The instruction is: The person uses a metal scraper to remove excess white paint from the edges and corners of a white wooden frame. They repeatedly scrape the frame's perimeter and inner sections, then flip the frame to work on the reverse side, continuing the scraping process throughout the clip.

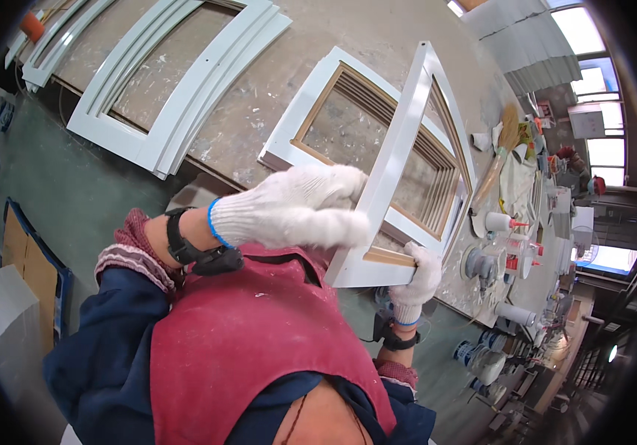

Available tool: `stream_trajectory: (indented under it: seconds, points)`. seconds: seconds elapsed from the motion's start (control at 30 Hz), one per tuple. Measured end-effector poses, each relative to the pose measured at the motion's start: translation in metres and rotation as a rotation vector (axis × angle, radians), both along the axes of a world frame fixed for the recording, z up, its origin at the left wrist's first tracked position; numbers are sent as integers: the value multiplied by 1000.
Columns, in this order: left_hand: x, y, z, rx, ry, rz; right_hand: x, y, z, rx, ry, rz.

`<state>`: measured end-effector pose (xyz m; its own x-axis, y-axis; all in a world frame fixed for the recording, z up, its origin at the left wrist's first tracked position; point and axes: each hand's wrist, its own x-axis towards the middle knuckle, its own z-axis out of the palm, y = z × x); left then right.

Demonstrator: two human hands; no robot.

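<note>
A white panel frame (391, 159) with a bare brown inner edge is tilted up over a stack of similar white frames (307, 96) on the workbench. My right hand (418, 278), in a white knit glove, is closed round its near lower corner. My left hand (289, 204), gloved the same way with a blue cuff edge, is at the tilted frame's left side. Its fingers are stretched out, and one lies over the frame's side face. Whether the other fingertips touch the frame, I cannot tell.
More white frames (177, 111) lie stacked on the left of the paint-spattered workbench (252, 81). White bottles with red tips (502, 222), a brush (510, 127) and cloths crowd its right side. Boards (33, 259) lean at the lower left; tins (467, 352) stand below on the right.
</note>
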<state>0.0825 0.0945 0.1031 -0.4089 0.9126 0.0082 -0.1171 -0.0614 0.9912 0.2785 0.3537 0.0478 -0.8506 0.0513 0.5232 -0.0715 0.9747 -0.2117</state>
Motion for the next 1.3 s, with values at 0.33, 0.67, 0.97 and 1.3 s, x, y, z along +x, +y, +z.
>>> stream_trajectory:
  seconds: [0.33,0.67,0.97,1.3]
  points:
    - [-33,13,25,-124,79,340,15,-2,-6,35,-19,89]
    - [-106,56,-2,169,-92,604,14,2,13,97,8,83]
    - [-71,20,-41,-135,-201,389,50,86,75,-120,571,-587]
    - [-23,59,-22,-91,-268,-178,38,90,91,-1243,1213,-82]
